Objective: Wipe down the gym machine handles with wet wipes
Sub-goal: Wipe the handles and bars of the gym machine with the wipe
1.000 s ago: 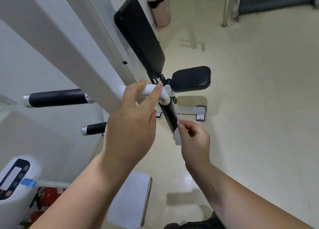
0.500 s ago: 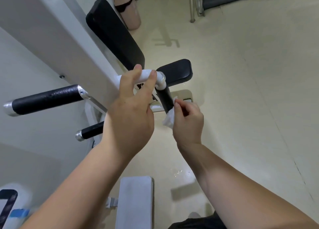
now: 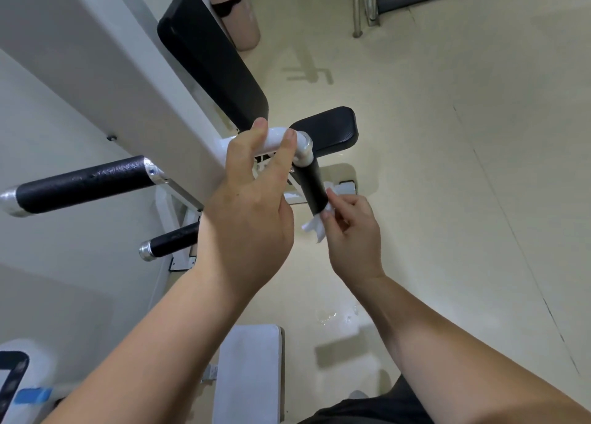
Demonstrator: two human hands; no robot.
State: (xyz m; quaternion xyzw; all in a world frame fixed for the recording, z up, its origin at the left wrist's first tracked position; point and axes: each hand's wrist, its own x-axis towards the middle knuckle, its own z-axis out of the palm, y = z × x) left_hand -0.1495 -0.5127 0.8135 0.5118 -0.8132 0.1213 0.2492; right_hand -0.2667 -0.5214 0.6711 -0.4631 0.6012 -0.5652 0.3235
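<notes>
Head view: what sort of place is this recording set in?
Probably a gym or fitness room: a white exercise machine with a black padded backrest and seat pad, plus a black grip handle sticking out from its frame.

A black handle (image 3: 311, 188) slants down from a white elbow tube (image 3: 287, 139), with a crumpled white wet wipe (image 3: 315, 227) touching its lower end. A long handle (image 3: 86, 183) and a short handle (image 3: 174, 239), both black with silver caps, jut leftward.

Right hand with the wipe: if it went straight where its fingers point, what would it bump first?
Probably the black handle: the right hand pinches the wet wipe by its lower end and points up-left at it. Depth is unclear.
</notes>
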